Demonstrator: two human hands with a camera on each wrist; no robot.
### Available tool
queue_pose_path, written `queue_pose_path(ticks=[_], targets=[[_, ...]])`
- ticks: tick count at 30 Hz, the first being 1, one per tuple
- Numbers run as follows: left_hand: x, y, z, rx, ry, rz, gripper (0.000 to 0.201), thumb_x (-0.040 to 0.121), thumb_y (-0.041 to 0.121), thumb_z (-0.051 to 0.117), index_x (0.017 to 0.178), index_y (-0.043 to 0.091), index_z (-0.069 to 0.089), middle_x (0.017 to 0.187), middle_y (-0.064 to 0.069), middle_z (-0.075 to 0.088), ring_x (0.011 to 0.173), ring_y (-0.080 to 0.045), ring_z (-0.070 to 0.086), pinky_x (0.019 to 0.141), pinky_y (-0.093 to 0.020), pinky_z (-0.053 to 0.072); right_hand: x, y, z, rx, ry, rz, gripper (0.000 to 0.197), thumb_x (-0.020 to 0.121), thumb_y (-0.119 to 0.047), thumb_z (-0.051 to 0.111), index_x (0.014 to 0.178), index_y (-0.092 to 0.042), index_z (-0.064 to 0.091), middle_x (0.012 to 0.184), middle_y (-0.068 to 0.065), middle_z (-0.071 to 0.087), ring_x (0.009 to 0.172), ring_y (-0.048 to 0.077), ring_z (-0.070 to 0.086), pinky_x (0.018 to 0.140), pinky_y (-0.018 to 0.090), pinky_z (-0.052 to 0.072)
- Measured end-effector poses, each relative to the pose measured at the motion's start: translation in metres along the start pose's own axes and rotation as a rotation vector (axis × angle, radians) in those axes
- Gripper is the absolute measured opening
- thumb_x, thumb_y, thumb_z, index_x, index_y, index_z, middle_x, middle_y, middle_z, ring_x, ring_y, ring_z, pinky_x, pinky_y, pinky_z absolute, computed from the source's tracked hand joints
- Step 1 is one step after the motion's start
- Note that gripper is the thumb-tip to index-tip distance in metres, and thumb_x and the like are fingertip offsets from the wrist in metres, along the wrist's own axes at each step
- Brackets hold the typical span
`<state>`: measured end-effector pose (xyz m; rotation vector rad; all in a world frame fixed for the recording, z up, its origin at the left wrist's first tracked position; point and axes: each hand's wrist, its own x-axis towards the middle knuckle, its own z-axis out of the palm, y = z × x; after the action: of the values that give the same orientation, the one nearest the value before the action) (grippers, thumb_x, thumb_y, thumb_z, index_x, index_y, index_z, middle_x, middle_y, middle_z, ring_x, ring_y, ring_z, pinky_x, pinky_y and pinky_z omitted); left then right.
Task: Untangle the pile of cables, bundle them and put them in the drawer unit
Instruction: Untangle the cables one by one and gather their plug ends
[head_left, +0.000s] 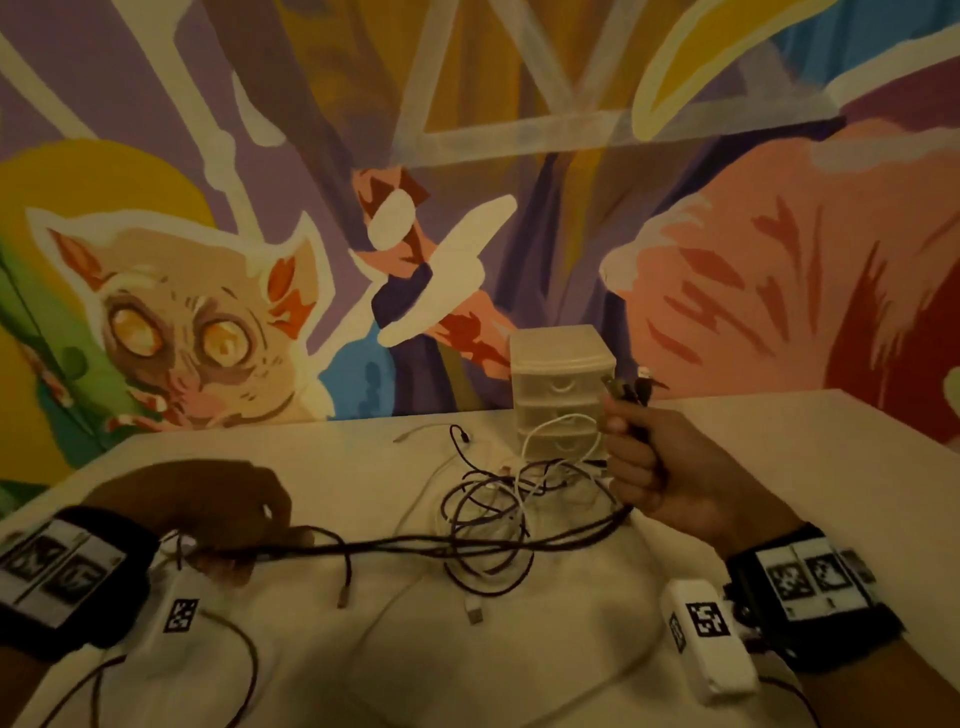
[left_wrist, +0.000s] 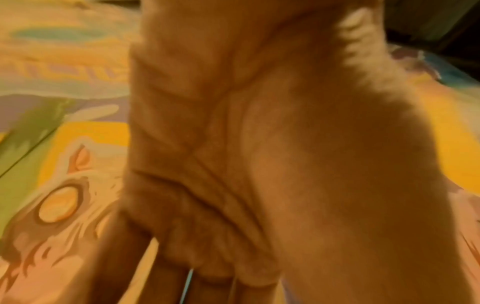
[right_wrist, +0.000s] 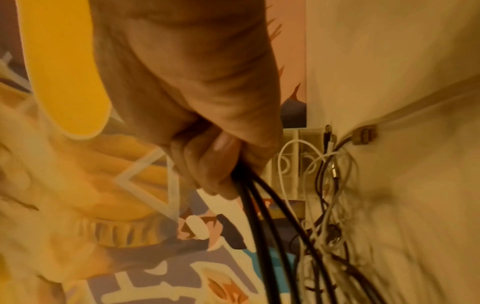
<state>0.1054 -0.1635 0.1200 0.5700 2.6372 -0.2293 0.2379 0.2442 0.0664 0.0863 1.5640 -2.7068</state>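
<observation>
A tangle of black and white cables (head_left: 498, 499) lies on the white table (head_left: 779, 447), in front of a small translucent drawer unit (head_left: 561, 384) by the wall. My right hand (head_left: 636, 457) is raised beside the unit and grips several black cable strands (right_wrist: 259, 205), their plugs sticking up above the fist. Those strands run taut leftward to my left hand (head_left: 244, 525), which pinches the black cables (head_left: 363, 545) low over the table. The left wrist view shows only the palm (left_wrist: 259, 144), blurred. The drawers look closed.
A painted mural wall (head_left: 467, 208) stands right behind the table. Loose plug ends (head_left: 472, 616) lie near the front. A thin dark cable (head_left: 249, 654) loops at the front left. White sensor boxes are strapped at both wrists.
</observation>
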Motion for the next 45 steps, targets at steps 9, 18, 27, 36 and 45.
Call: queue_pose_path(ticks=[9, 18, 27, 36, 45], targets=[[0.067, 0.104, -0.002, -0.117, 0.554, 0.341, 0.042, 0.096, 0.071, 0.055, 0.090, 0.033, 0.070, 0.085, 0.019, 0.073, 0.070, 0.003, 0.064, 0.076, -0.029, 0.058, -0.004, -0.002, -0.034, 0.091, -0.017, -0.027, 0.052, 0.106, -0.049, 0.052, 0.066, -0.017, 0.049, 0.041, -0.006, 0.019, 0.041, 0.014, 0.005, 0.041, 0.030, 0.008], [0.139, 0.240, -0.015, -0.303, 0.465, 0.725, 0.006, 0.094, 0.028, 0.075, 0.096, 0.027, 0.080, 0.089, 0.022, 0.073, 0.089, 0.000, 0.068, 0.079, -0.023, 0.055, 0.002, 0.002, -0.080, 0.140, 0.039, -0.022, 0.075, 0.106, -0.055, 0.051, 0.041, -0.020, 0.034, 0.041, -0.003, 0.015, 0.041, 0.016, 0.007, 0.046, 0.033, 0.006], [0.152, 0.288, 0.000, 0.111, 0.414, 0.846, 0.031, 0.093, 0.032, 0.077, 0.121, 0.045, 0.073, 0.106, 0.016, 0.068, 0.102, -0.002, 0.060, 0.079, -0.026, 0.043, 0.005, 0.001, -0.086, 0.229, -0.007, -0.059, 0.071, 0.107, -0.060, 0.048, 0.050, -0.017, 0.044, 0.046, -0.002, 0.014, 0.038, 0.013, 0.014, 0.041, 0.028, 0.010], [0.152, 0.270, 0.003, -0.424, 0.665, 0.854, 0.011, 0.105, 0.032, 0.065, 0.111, 0.037, 0.073, 0.113, 0.020, 0.073, 0.100, 0.002, 0.068, 0.084, -0.023, 0.053, 0.007, 0.004, -0.085, 0.295, 0.108, -0.112, 0.057, 0.105, -0.060, 0.052, 0.066, -0.019, 0.045, 0.047, -0.005, 0.013, 0.045, 0.015, 0.005, 0.043, 0.030, 0.008], [0.123, 0.205, 0.031, -1.576, 0.667, 0.648, 0.030, 0.102, 0.041, 0.061, 0.122, 0.023, 0.073, 0.110, -0.017, 0.077, 0.050, -0.010, 0.042, 0.045, -0.020, 0.038, 0.002, 0.019, -0.043, -0.191, 0.157, -0.159, 0.035, 0.100, -0.028, 0.073, 0.119, 0.000, 0.075, 0.057, -0.004, 0.021, 0.048, 0.011, 0.016, 0.045, 0.028, 0.014]])
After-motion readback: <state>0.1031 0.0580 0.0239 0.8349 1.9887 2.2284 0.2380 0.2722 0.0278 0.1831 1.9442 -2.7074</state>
